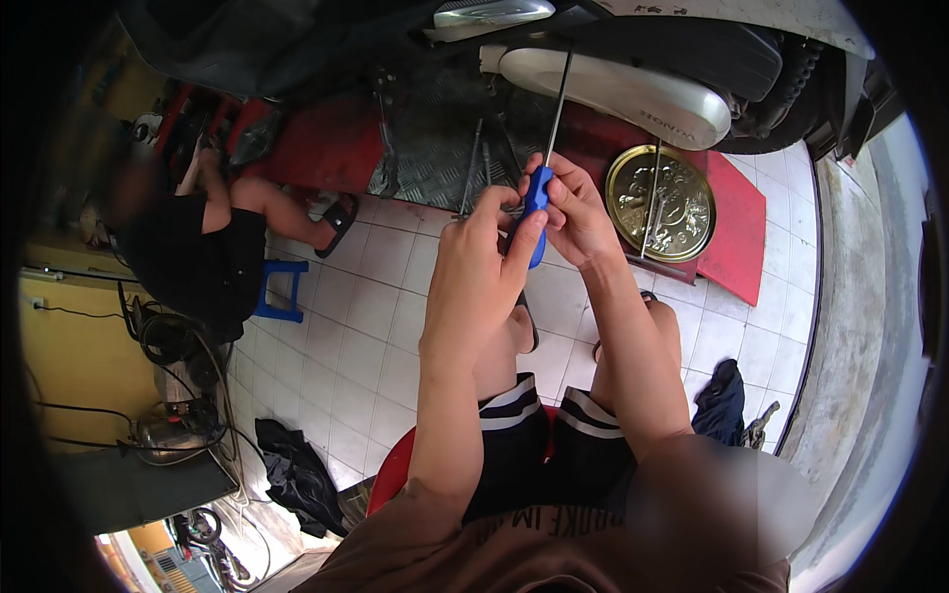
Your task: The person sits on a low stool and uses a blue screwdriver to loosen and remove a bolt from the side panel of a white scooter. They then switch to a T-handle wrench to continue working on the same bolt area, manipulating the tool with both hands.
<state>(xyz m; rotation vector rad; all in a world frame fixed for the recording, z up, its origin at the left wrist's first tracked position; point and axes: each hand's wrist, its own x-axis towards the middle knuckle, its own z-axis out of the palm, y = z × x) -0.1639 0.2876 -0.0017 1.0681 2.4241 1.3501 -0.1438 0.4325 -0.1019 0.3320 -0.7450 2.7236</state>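
Note:
A screwdriver (540,188) with a blue handle and a long metal shaft is in both my hands, its tip pointing away from me. The fingers of my left hand (479,257) close on the lower part of the handle. Around the upper handle, near where the shaft begins, my right hand (583,219) is closed. Beyond the hands stands a motor scooter with a silver side cover (618,97). The shaft's end overlaps this cover in the picture; whether it touches I cannot tell.
A round gold tray (612,206) with small metal parts sits on the red platform (736,237) at right. Several long tools lie on the dark ridged plate (425,183). At left another person (188,227) sits by a blue stool (282,292). Dark cloths (297,479) lie on the tiles.

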